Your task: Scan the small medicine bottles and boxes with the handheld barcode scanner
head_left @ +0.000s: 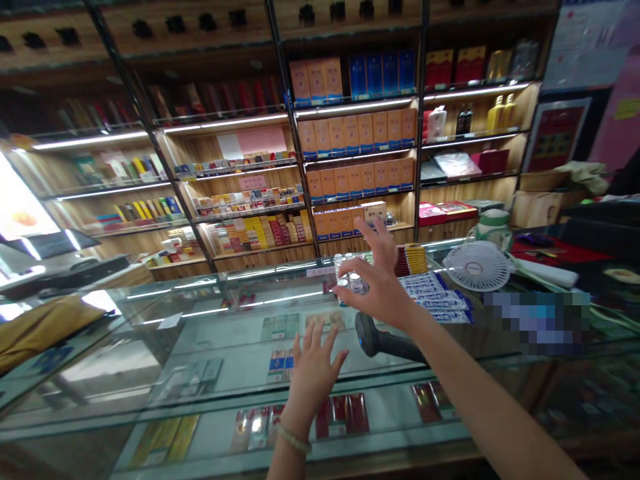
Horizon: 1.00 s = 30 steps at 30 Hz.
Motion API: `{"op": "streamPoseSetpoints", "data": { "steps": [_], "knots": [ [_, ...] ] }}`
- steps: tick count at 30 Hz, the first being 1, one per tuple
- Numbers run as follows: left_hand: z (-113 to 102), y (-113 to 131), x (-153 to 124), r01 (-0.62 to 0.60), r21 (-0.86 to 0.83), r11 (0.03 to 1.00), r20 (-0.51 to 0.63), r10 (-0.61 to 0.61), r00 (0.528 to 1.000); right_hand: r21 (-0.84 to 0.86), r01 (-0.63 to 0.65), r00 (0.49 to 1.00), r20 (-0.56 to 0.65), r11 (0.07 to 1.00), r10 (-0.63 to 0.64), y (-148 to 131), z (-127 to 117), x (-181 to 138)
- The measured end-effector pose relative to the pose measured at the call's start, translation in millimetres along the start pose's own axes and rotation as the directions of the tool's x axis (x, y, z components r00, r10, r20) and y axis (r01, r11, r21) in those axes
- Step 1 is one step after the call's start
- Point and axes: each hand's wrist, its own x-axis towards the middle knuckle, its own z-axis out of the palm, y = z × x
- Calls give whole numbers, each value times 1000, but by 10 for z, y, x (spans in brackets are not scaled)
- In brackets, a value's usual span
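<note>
My left hand (316,363) is over the glass counter (200,333), its fingers spread, with a beaded bracelet (294,440) on the wrist. Nothing is in it. Farther forward, my right hand (383,287) has its thumb and index finger curved apart and the other fingers raised. Right by those fingertips is a cluster of small clear containers (340,260) with light tops, partly hidden by the hand; I see no firm grip on them. A dark handheld barcode scanner (367,335) lies under my right forearm.
Blue-and-white packets (433,297) and a white fan (477,267) lie on the counter's right side. Behind the fan stands a green-and-white jug (494,230). Cigarette packs (343,415) show through the glass. Shelves of boxes (357,133) line the back wall.
</note>
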Motion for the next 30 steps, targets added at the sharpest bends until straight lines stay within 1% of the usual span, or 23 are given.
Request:
{"op": "streamPoseSetpoints", "data": {
  "steps": [2,4,6,7,8,10,13,16,17,20,22,24,30],
  "knots": [
    [-26,9,2,18,-8,1000,45,-18,999,14,77,997,-21,997,-77,-129,8,528],
    [-56,23,-1,28,-19,999,87,-26,996,36,127,990,-71,991,-124,-250,-10,910],
    [-83,37,-6,25,-29,999,101,-22,995,71,155,985,-94,985,-148,-329,-51,1071],
    [-94,43,-10,21,-32,999,108,-17,994,80,158,984,-90,984,-151,-346,-74,1058],
    [-103,50,-14,19,-35,999,109,-15,994,83,152,986,-74,985,-146,-346,-95,984],
    [-113,59,-19,12,-37,999,105,-8,994,76,134,991,-3,988,-134,-303,-117,671],
    [-111,59,-19,0,-33,999,90,3,996,36,62,994,89,997,-65,-159,-93,-68],
    [-93,42,-15,-16,-34,999,75,18,997,-127,-88,983,147,988,107,20,-31,-855],
    [-86,35,-14,-22,-37,999,72,25,997,-184,-116,975,165,976,147,75,-10,-1081],
    [-70,24,-10,-20,-45,999,78,23,997,-300,-150,950,219,942,221,196,33,-1577],
    [-63,24,-8,-12,-47,999,87,16,996,-324,-160,938,243,932,245,237,51,-1762],
    [-54,25,-8,-12,-45,999,85,16,996,-334,-181,928,253,925,272,252,65,-1861],
    [-25,23,-20,-13,-35,999,51,15,999,-311,-253,898,275,916,342,232,70,-1917]
  ]
}}
